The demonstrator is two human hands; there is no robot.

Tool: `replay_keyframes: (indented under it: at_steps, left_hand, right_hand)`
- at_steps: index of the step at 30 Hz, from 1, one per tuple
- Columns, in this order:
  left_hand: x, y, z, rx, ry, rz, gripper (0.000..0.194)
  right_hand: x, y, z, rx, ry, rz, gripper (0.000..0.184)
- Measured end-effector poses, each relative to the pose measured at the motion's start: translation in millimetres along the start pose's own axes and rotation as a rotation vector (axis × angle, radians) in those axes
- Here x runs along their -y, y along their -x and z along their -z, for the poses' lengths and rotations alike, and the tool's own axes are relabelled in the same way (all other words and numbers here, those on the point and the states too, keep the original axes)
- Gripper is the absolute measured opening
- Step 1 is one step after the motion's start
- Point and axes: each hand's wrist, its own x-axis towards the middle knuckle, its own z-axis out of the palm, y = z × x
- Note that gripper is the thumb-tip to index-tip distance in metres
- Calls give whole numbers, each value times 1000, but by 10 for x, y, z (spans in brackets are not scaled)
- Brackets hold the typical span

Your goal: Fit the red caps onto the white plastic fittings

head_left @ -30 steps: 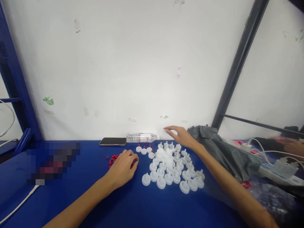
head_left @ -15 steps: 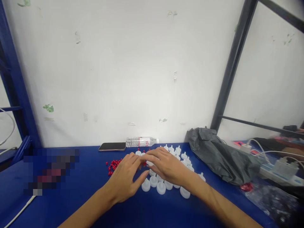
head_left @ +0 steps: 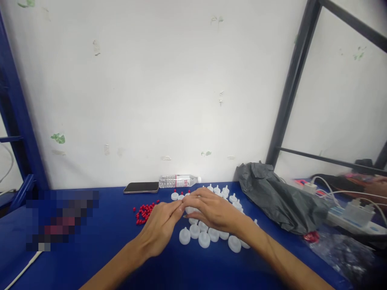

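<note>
My left hand (head_left: 161, 225) is closed, its thumb and fingers pressed together at the fingertips of my right hand. Whatever it pinches is hidden. My right hand (head_left: 210, 209) arches over a group of white nozzle caps (head_left: 204, 239), its fingers curled and touching the left fingertips. White plastic shows between its thumb and fingers, but whether it is gripped I cannot make out. Small red tips (head_left: 142, 213) lie in a loose heap just left of my left hand. Behind the hands, a few white caps with red tips on them (head_left: 174, 195) stand upright.
A phone (head_left: 141, 187) and a clear water bottle (head_left: 179, 181) lie along the wall. A grey plastic bag (head_left: 284, 201) spreads over the right side, near a power strip (head_left: 359, 215) with cables. Metal frame posts (head_left: 292, 88) rise at both sides.
My left thumb, spread apart before, is now drawn in against its fingers. My right hand stays over the white caps. The view has shifted slightly.
</note>
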Motion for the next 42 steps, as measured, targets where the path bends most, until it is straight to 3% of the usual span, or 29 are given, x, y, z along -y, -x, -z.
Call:
replay_keyframes:
  at_steps: [4, 6, 7, 10, 12, 14, 17, 21, 26, 33, 42]
  left_hand:
    - [-54, -56, -63, -10, 482, 147, 51]
    - [-33, -49, -28, -18, 616, 197, 50]
    - [-8, -42, 14, -37, 631, 211, 50]
    - [117, -32, 190, -130, 411, 209, 51]
    - [222, -43, 277, -195, 97, 215, 47]
    - [318, -58, 296, -177, -212, 241, 40]
    - [413, -62, 227, -77, -423, 275, 33]
    - [477, -40, 131, 0, -458, 285, 39]
    - [539, -34, 102, 68, -461, 249, 44]
    - [542, -31, 77, 111, -464, 213, 43]
    - [488, -38, 78, 95, -442, 206, 34]
  right_hand:
    - [-89, 5, 59, -56, 96, 63, 29]
    - [-261, 111, 143, -77, 143, 10, 31]
    - [-383, 195, 204, -123, 162, -82, 29]
    - [-810, 521, 417, -374, 239, -616, 24]
    - [-1044, 732, 505, -450, 279, -763, 32]
    - [-1178, 878, 502, -458, 282, -833, 29]
    - [-1204, 928, 373, -399, 224, -837, 19]
    - [-1066, 786, 232, -328, 134, -769, 15]
    - [-895, 624, 256, -312, 94, -740, 14]
    - [-761, 533, 321, -305, -18, -763, 19]
    - [-547, 374, 222, -247, -135, -708, 16]
